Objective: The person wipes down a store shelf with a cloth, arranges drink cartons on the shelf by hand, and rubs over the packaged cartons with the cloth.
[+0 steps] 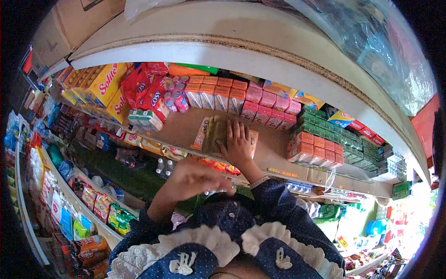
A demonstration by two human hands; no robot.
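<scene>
My right hand (238, 143) lies with spread fingers on the right part of a greenish-brown cloth or pad (214, 135). Under the cloth, a flat printed piece (200, 134) shows at both sides on the brown shelf (181, 124). Nearer my body, my left hand (197, 176) is raised in front of the shelf edge, blurred by motion; its fingers are smeared and whether they hold anything cannot be made out.
Orange-topped cartons (216, 96), pink cartons (270, 109) and green cartons (320, 125) line the shelf. Yellow Solite boxes (104, 86) and red Cosy packs (147, 95) stand left. An upper shelf edge (223, 44) overhangs them.
</scene>
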